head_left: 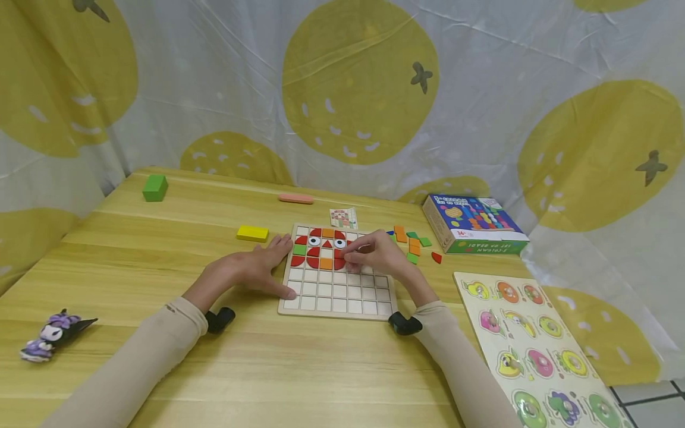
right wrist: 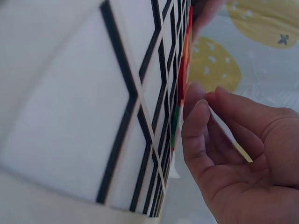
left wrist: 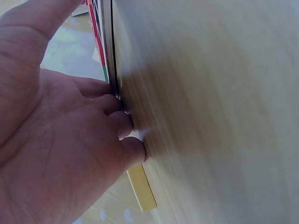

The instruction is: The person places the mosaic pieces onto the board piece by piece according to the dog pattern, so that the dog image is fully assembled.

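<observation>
A white-squared wooden grid board [head_left: 323, 306] lies on the table, its upper rows partly filled with red, orange, green and eye-patterned tiles. My left hand [head_left: 254, 267] rests along the board's left edge, fingers spread, with the thumb on its lower left corner. In the left wrist view, the fingertips touch down beside the board's edge. Over the tiled part, my right hand [head_left: 382, 255] pinches a small red tile [right wrist: 211, 95] between thumb and fingertip; mostly hidden by the fingers, its shape cannot be told. A small picture card [head_left: 343, 218] lies behind the board.
Loose coloured tiles [head_left: 414, 246] lie right of the board, near a blue-and-green box [head_left: 473, 223]. A fruit puzzle board [head_left: 535, 327] is at the right. Leftward are a yellow block [head_left: 253, 233], green block [head_left: 155, 188] and doll figure [head_left: 50, 333]; a pink stick [head_left: 296, 198] lies behind.
</observation>
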Action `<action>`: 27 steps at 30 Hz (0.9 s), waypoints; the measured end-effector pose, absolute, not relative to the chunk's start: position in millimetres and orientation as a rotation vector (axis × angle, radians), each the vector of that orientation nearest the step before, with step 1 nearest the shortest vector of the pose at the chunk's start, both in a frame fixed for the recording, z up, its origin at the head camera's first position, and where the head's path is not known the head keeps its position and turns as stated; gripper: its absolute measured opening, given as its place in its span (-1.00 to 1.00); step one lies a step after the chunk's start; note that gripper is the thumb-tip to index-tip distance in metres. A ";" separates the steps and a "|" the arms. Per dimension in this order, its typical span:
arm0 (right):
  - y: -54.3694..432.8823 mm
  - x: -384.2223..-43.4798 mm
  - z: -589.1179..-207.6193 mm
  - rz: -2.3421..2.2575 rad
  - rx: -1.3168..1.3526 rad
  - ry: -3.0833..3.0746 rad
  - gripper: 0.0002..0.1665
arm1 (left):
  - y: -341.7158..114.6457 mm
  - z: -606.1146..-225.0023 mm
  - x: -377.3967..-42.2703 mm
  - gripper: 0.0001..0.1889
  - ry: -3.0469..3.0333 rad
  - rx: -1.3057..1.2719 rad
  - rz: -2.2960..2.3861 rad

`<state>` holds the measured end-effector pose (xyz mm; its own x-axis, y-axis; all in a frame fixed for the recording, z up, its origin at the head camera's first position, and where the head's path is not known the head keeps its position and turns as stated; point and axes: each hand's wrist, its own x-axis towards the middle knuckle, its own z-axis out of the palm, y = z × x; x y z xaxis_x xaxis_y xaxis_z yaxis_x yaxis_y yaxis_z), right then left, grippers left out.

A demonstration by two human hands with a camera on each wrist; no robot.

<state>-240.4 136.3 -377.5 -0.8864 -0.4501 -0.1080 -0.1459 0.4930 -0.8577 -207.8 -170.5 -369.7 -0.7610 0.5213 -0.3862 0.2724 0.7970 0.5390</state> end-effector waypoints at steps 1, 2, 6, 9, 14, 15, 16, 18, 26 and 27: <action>137.1 -240.7 -377.2 -1.340 -0.505 2.439 -0.79 | -170.4 -369.7 -207.8 0.34 2.452 0.588 0.626; 137.9 -240.7 -376.3 -1.334 -0.508 2.450 -0.79 | -170.3 -369.6 -207.8 0.34 2.452 0.588 0.626; 143.6 -243.0 -376.1 -1.326 -0.505 2.457 -0.77 | -170.3 -369.8 -207.9 0.34 2.448 0.590 0.633; 148.2 -245.2 -376.7 -1.324 -0.505 2.446 -0.76 | -171.6 -372.5 -209.5 0.36 2.446 0.586 0.635; 148.0 -247.5 -378.7 -1.264 -0.542 2.433 -0.75 | -172.5 -371.3 -208.3 0.35 2.446 0.602 0.651; 147.3 -247.6 -378.8 -1.245 -0.549 2.435 -0.75 | -172.4 -370.8 -207.8 0.35 2.447 0.602 0.650; 146.9 -247.5 -378.6 -1.233 -0.556 2.436 -0.76 | -172.5 -370.2 -207.5 0.35 2.450 0.603 0.648; 146.8 -247.1 -377.6 -1.225 -0.563 2.441 -0.76 | -172.3 -370.0 -207.5 0.35 2.453 0.606 0.646; 148.9 -246.0 -374.8 -1.221 -0.618 2.442 -0.76 | -171.3 -370.9 -208.3 0.34 2.447 0.614 0.655; 148.8 -245.8 -374.9 -1.217 -0.651 2.421 -0.76 | -171.0 -370.6 -208.2 0.34 2.446 0.615 0.656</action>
